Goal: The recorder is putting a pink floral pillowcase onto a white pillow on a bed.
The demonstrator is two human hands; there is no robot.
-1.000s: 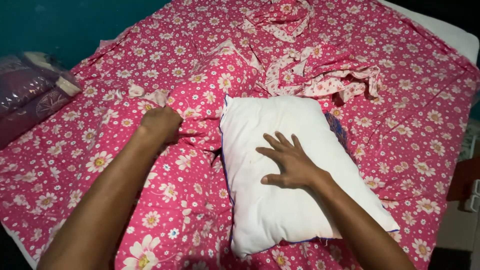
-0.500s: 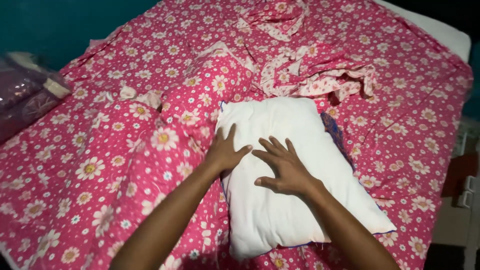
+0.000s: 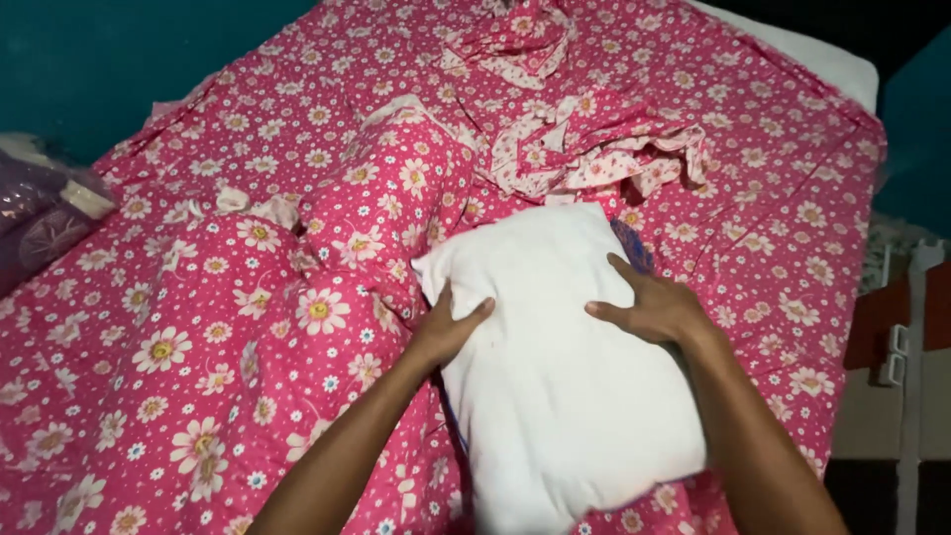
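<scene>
White plump pillow (image 3: pixel 555 376) on pink floral bedsheet (image 3: pixel 198 297), left hand (image 3: pixel 446 325) and right hand (image 3: pixel 657 307) gripping its sides

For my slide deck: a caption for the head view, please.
Both hands, left and right, grip a white pillow on a pink floral bedsheet.
</scene>
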